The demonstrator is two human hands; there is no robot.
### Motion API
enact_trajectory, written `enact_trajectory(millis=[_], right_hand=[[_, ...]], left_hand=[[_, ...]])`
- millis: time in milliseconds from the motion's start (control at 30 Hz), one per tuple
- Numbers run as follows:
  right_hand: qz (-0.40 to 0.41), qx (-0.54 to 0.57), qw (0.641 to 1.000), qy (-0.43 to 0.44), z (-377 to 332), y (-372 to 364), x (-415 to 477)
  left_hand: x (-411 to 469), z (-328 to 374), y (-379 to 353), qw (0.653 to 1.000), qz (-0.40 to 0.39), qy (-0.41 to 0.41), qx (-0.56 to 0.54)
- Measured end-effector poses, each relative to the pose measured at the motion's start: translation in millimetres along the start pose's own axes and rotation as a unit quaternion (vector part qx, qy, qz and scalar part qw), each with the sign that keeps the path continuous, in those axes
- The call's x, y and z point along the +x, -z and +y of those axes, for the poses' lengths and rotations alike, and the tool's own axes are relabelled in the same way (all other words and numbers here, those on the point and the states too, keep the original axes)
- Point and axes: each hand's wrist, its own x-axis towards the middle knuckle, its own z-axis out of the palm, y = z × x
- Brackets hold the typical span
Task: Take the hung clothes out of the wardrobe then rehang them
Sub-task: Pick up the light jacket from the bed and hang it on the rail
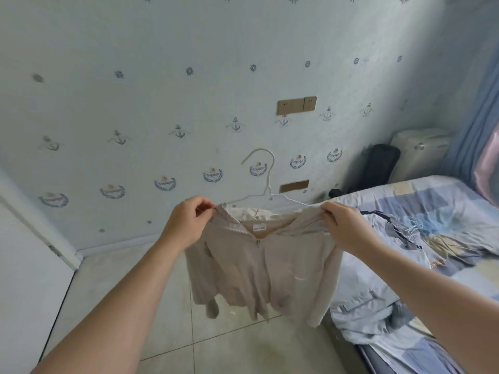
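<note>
A beige zip-up jacket (259,271) hangs in the air in front of me on a thin white wire hanger (266,182), whose hook rises above the collar. My left hand (186,225) pinches the jacket's left shoulder at the hanger's end. My right hand (343,228) grips the right shoulder the same way. The jacket's front faces me, zipped partway, with a small label showing inside the collar. The hanger's lower bar is hidden inside the cloth.
A bed (437,211) with a blue patchwork cover stands at the right, with light blue clothes (378,311) and more wire hangers (410,228) lying on it. A wallpapered wall (162,103) is ahead. Tiled floor (162,306) lies below. A white panel (27,265) stands at the left.
</note>
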Motion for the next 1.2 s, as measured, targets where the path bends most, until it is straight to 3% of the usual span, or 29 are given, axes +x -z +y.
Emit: enact_trajectory(millis=[300, 533, 900, 1200], right_hand=[[0.075, 0.054, 0.986, 0.135, -134.0, 63.4, -36.1], [0.137, 0.089, 0.961, 0.221, -250.6, 122.1, -51.9], [0.273, 0.183, 0.864, 0.382, -453.4, 217.7, -99.4], [0.251, 0.274, 0.818, 0.438, -608.0, 275.0, -133.9]], left_hand=[[-108.8, 49.0, 147.0, 0.984, 0.162, -0.046, 0.052], [-182.5, 97.5, 263.2, 0.948, 0.289, -0.092, 0.100], [-318.6, 187.9, 460.9, 0.806, 0.493, -0.234, 0.228], [-399.1, 230.0, 611.9, 0.730, 0.569, -0.239, 0.293]])
